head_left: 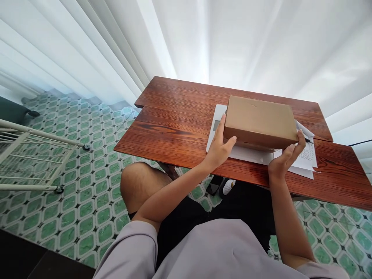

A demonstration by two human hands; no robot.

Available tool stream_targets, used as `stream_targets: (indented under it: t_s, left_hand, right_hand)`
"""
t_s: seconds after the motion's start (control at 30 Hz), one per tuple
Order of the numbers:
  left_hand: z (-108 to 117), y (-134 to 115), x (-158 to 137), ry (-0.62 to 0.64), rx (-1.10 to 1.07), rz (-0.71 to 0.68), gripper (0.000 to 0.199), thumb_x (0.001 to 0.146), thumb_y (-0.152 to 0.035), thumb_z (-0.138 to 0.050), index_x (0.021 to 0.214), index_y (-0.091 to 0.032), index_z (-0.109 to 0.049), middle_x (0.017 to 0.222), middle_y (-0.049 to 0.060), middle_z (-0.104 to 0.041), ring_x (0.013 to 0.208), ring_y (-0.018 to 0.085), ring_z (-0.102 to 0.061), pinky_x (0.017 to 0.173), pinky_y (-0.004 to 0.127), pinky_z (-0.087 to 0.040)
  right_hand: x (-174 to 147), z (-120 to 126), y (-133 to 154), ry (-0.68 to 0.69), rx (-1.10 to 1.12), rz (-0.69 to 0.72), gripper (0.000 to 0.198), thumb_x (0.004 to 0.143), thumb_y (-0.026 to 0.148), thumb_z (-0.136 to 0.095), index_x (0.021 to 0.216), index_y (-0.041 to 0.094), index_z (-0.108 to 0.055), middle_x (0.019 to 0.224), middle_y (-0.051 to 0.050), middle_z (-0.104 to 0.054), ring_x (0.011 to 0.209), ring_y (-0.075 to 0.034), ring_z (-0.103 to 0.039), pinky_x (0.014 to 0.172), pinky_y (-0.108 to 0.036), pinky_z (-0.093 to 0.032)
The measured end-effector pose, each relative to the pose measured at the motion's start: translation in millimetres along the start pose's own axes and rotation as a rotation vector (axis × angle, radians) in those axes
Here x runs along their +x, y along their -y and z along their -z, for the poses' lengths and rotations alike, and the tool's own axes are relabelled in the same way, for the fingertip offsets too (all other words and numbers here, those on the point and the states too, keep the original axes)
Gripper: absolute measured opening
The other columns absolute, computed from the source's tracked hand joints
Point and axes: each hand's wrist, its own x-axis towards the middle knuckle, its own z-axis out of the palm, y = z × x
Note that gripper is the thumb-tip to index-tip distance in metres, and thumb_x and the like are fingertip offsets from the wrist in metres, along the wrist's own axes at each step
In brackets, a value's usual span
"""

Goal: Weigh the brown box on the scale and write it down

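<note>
A flat brown cardboard box sits on top of a white scale-like pad on the wooden table. My left hand grips the box at its near left corner, thumb along the front edge. My right hand holds the near right corner, fingers curled up the side. Under the box's right end lie white paper sheets with handwriting, and a dark pen tip shows beside my right fingers.
White curtains hang right behind the table. A white wire rack on casters stands on the green patterned tile floor at the left. My knee shows below the table's near edge.
</note>
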Motion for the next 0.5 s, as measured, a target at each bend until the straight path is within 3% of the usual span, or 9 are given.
stream_targets:
  t_s: [0.23, 0.5]
  left_hand:
    - [5.0, 7.5, -0.9, 0.034, 0.019, 0.038, 0.074, 0.098, -0.027, -0.047, 0.161, -0.036, -0.01, 0.167, -0.001, -0.016, 0.155, 0.026, -0.017, 0.125, 0.049, -0.028]
    - [5.7, 8.3, 0.4, 0.039, -0.009, 0.011, 0.072, 0.096, -0.024, -0.046, 0.16, -0.033, -0.015, 0.166, 0.0, -0.019, 0.155, 0.022, -0.017, 0.126, 0.044, -0.027]
  right_hand:
    - [0.4, 0.9, 7.1, 0.034, -0.043, -0.028, 0.054, 0.107, 0.041, -0.025, 0.154, 0.017, -0.038, 0.157, -0.012, -0.04, 0.149, -0.024, -0.033, 0.123, -0.049, -0.026]
    - [-0.9, 2.3, 3.4, 0.056, -0.024, -0.037, 0.053, 0.107, 0.04, -0.026, 0.156, 0.022, -0.039, 0.154, -0.01, -0.045, 0.149, -0.025, -0.035, 0.123, -0.048, -0.027]
